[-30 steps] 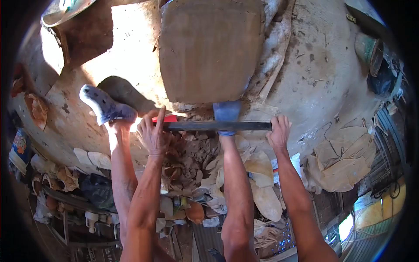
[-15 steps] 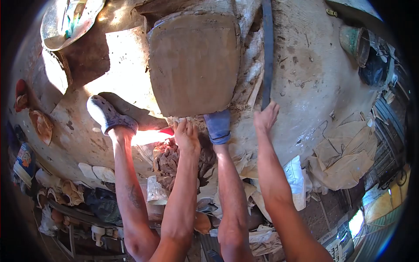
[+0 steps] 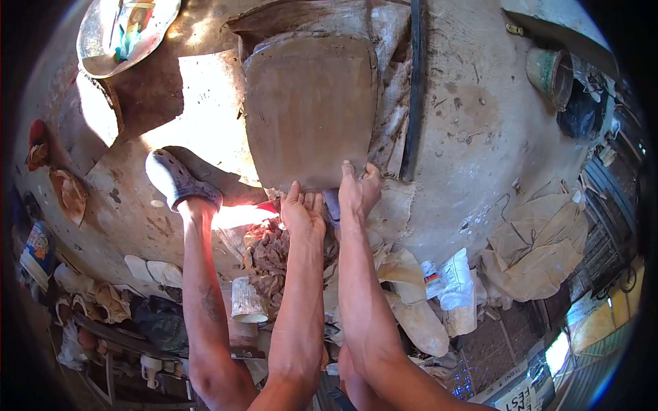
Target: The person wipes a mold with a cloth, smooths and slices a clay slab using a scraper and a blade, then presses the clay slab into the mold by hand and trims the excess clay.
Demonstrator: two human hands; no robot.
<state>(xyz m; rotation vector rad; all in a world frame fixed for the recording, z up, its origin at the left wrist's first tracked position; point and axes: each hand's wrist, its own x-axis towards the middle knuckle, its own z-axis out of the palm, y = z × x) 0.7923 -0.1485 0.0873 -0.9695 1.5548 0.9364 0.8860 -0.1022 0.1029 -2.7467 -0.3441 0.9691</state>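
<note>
A smooth brown clay slab (image 3: 312,113) with rounded corners lies in front of me. My left hand (image 3: 302,216) is at its near edge, palm turned up, thumb over the edge and fingers curled at it. Close beside it, my right hand (image 3: 360,192) grips the near right corner, with the thumb on top; its other fingers are partly hidden. Right of the slab, a long dark flat strip (image 3: 415,89) lies along a crumpled, clay-stained cloth (image 3: 391,130). Below my left hand sits a heap of lumpy brown clay (image 3: 271,253).
My left foot wears a clog (image 3: 175,178) left of the slab. A white-crusted cup (image 3: 248,301) stands near the clay heap. A basin (image 3: 92,61) is at upper left, a bucket (image 3: 545,72) at upper right, and folded tan sheeting (image 3: 538,246) at right.
My right hand has let go of the dark strip and moved left onto the slab's near edge. My left hand has turned palm up there. My right leg has drawn back.
</note>
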